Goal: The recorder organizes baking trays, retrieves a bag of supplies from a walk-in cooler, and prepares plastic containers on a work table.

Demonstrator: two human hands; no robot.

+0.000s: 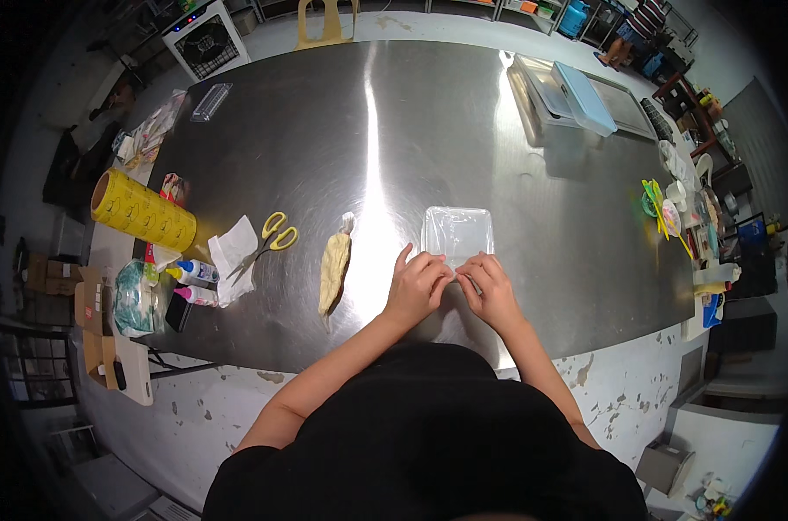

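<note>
A clear rectangular plastic container (458, 229) lies on the steel table, its top glossy and creased with reflections, perhaps from film. My left hand (417, 286) is at its near left corner, thumb and fingers pinched together at the near edge. From the other side, my right hand (492, 288) pinches the same edge, its fingertips almost meeting the left ones. What exactly sits between the fingertips is too small and clear to tell apart from the container. Left of my hands lies a filled piping bag (335, 270) with pale yellow contents, its tip pointing towards me.
Yellow-handled scissors (278, 236) rest partly on white paper (237, 251). Several small squeeze bottles (198, 270) and a big yellow film roll (143, 210) stand or lie at left. Far right on the steel table (290, 143) are plastic bins (583, 98). A person (638, 29) stands beyond.
</note>
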